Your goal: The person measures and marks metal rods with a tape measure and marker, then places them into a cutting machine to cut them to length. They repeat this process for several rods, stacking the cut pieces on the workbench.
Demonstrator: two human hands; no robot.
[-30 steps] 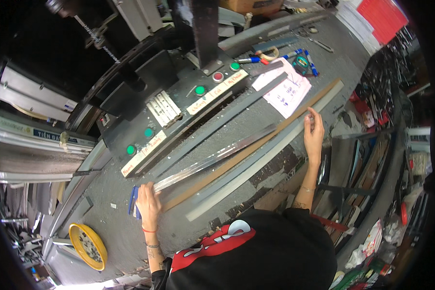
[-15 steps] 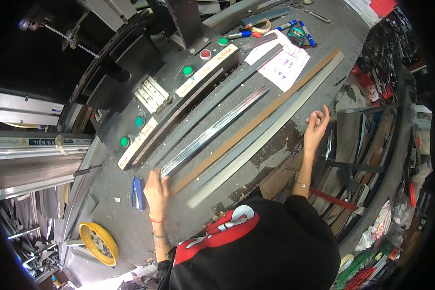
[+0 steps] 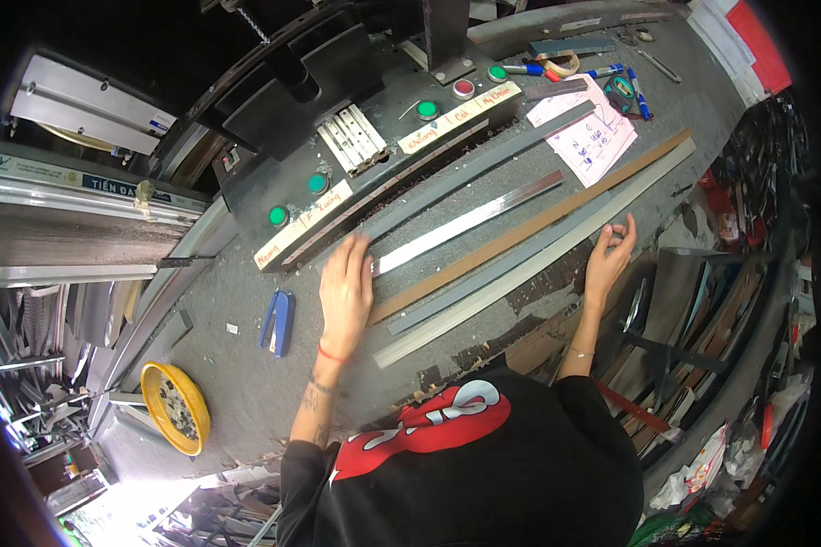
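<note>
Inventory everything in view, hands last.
Long strips: five, silver, brown, pale, two grey, across the table.
Buttons: five, four green, one red, upper middle.
Stapler: one, blue, left side.
Bowl: one, yellow, lower left.
Paper: count unclear, pinkish, upper right.
Markers: three, blue, upper right.
Tape measure: one, teal and black, upper right.
Tape roll: one, tan, upper right.
Other clutter: uncountable, mixed, picture's edges.
Left hand: one, bare, at silver strip's end.
Right hand: one, bare, beside pale strip.

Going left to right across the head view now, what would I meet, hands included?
Yellow bowl, blue tool, left hand, shiny silver strip, right hand, red sheet.
</note>
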